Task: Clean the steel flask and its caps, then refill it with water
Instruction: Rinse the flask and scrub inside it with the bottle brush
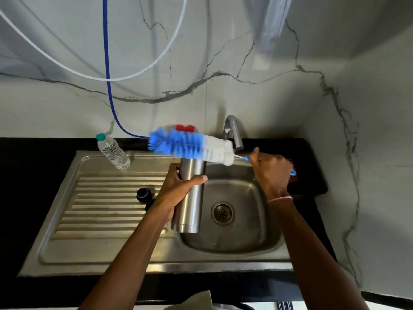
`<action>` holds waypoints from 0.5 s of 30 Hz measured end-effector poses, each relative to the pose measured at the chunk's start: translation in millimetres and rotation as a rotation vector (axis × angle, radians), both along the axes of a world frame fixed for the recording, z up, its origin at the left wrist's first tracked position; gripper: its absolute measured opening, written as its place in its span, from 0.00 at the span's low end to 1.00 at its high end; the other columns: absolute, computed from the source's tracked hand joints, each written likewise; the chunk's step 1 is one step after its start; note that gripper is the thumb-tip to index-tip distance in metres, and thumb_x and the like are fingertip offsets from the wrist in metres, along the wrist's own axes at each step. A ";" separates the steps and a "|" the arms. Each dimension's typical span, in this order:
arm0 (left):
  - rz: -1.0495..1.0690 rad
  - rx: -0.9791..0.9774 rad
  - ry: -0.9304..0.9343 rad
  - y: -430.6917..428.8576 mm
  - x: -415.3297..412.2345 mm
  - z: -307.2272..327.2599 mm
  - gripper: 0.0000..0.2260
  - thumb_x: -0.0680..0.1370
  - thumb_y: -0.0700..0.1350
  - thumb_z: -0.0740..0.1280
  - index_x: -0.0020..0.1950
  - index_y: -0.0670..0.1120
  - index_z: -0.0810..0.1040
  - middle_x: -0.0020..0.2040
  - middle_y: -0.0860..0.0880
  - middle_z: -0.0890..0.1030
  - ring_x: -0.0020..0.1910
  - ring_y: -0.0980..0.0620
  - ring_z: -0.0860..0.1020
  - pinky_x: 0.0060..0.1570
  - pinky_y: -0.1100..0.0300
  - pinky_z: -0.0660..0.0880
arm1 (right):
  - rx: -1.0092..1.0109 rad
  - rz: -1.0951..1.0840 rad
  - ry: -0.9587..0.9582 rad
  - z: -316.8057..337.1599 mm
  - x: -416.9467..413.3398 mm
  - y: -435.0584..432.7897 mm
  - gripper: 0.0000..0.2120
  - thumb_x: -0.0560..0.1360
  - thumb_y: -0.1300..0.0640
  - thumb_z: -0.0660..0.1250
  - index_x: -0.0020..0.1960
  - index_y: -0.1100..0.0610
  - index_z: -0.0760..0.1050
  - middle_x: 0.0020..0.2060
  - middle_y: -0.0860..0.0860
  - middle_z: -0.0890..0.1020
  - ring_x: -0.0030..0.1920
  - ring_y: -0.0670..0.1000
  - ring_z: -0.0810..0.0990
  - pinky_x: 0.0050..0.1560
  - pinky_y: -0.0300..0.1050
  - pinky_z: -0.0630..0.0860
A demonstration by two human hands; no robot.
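My left hand [176,189] grips the steel flask [190,204] around its upper half and holds it upright over the left edge of the sink basin [252,238]. My right hand [270,173] grips the blue handle of a bottle brush [192,146]. The brush lies almost level, its blue and white bristles crossing just above the flask's open mouth. A dark cap [143,194] lies on the ribbed drainboard [105,204] left of the flask. A second dark cap [150,203] shows partly behind my left forearm.
A steel tap [234,133] curves over the basin at the back, no water visibly running. A clear plastic bottle with a green cap [112,152] stands at the drainboard's back left. A red-topped object [184,128] sits behind the brush. Black counter [26,175] surrounds the sink; the marble wall is close on the right.
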State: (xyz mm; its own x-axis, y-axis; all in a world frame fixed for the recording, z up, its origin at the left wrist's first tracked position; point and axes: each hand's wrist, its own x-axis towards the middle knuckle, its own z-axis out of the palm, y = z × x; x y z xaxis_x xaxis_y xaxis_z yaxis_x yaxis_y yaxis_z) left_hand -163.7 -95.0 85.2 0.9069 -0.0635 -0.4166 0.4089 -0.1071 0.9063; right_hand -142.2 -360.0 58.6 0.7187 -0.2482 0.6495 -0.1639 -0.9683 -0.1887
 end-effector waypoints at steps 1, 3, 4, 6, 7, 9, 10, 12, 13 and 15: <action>0.034 -0.024 0.001 5.7 -0.3 -0.8 0.28 0.65 0.50 0.84 0.57 0.50 0.72 0.50 0.45 0.85 0.46 0.46 0.85 0.46 0.48 0.81 | -0.010 -0.020 0.025 -6.8 -5.6 -13.4 0.25 0.76 0.51 0.64 0.24 0.60 0.74 0.19 0.57 0.73 0.18 0.59 0.73 0.23 0.40 0.66; 0.067 -0.053 -0.004 13.3 -0.3 0.5 0.25 0.66 0.50 0.83 0.57 0.50 0.75 0.49 0.46 0.85 0.45 0.46 0.85 0.46 0.49 0.82 | -0.002 -0.043 0.065 -19.1 -14.2 -32.4 0.25 0.78 0.51 0.62 0.25 0.60 0.73 0.20 0.58 0.74 0.20 0.61 0.74 0.22 0.45 0.70; 0.067 -0.063 -0.006 14.0 0.2 1.1 0.23 0.67 0.50 0.83 0.57 0.50 0.77 0.49 0.46 0.85 0.45 0.46 0.85 0.46 0.49 0.82 | 0.001 -0.055 0.077 -23.1 -15.0 -34.9 0.25 0.79 0.51 0.62 0.25 0.60 0.73 0.21 0.58 0.74 0.21 0.61 0.74 0.22 0.47 0.71; 0.044 -0.085 -0.014 8.0 0.8 2.5 0.19 0.70 0.51 0.81 0.58 0.52 0.80 0.48 0.48 0.86 0.46 0.48 0.86 0.46 0.51 0.82 | -0.013 -0.067 0.082 -23.4 -10.9 -23.6 0.25 0.78 0.51 0.62 0.26 0.60 0.73 0.21 0.58 0.74 0.21 0.61 0.74 0.23 0.45 0.70; 0.027 -0.092 -0.026 2.9 0.4 3.9 0.17 0.72 0.51 0.79 0.58 0.52 0.80 0.47 0.51 0.86 0.46 0.50 0.86 0.45 0.54 0.81 | -0.011 -0.062 0.070 -20.4 -6.4 -11.4 0.25 0.78 0.51 0.62 0.26 0.61 0.74 0.20 0.58 0.74 0.20 0.60 0.74 0.23 0.43 0.69; -0.008 -0.085 -0.042 -7.7 0.0 6.8 0.14 0.75 0.50 0.76 0.60 0.52 0.81 0.45 0.54 0.87 0.45 0.54 0.86 0.44 0.57 0.79 | 0.020 -0.034 0.039 -12.4 1.3 12.9 0.25 0.77 0.50 0.62 0.25 0.61 0.74 0.19 0.57 0.74 0.19 0.59 0.74 0.24 0.41 0.66; -0.026 -0.074 -0.047 -10.4 0.3 7.2 0.13 0.76 0.50 0.75 0.60 0.52 0.81 0.45 0.54 0.87 0.45 0.54 0.85 0.46 0.56 0.79 | 0.037 -0.013 0.032 -8.9 2.7 19.9 0.25 0.77 0.50 0.62 0.24 0.61 0.74 0.19 0.57 0.73 0.18 0.59 0.73 0.25 0.40 0.64; -0.046 -0.047 -0.052 -9.9 0.8 7.6 0.11 0.78 0.49 0.74 0.59 0.52 0.80 0.45 0.52 0.86 0.46 0.52 0.84 0.49 0.54 0.81 | 0.051 0.019 0.032 -8.8 -1.0 17.7 0.24 0.77 0.51 0.62 0.24 0.61 0.73 0.18 0.56 0.73 0.18 0.58 0.71 0.25 0.40 0.64; -0.032 -0.042 -0.051 -6.7 1.7 7.3 0.11 0.78 0.48 0.74 0.59 0.52 0.80 0.46 0.50 0.86 0.45 0.51 0.84 0.47 0.54 0.81 | 0.031 0.022 0.042 -13.1 -5.8 9.1 0.23 0.77 0.52 0.63 0.26 0.61 0.74 0.18 0.56 0.72 0.18 0.58 0.72 0.23 0.41 0.66; 0.034 -0.060 -0.030 2.0 2.7 6.7 0.13 0.78 0.47 0.73 0.61 0.50 0.78 0.48 0.46 0.85 0.43 0.50 0.84 0.42 0.55 0.80 | -0.028 -0.007 0.091 -26.1 -20.2 -13.1 0.21 0.78 0.53 0.61 0.28 0.60 0.75 0.19 0.57 0.72 0.18 0.59 0.72 0.21 0.43 0.69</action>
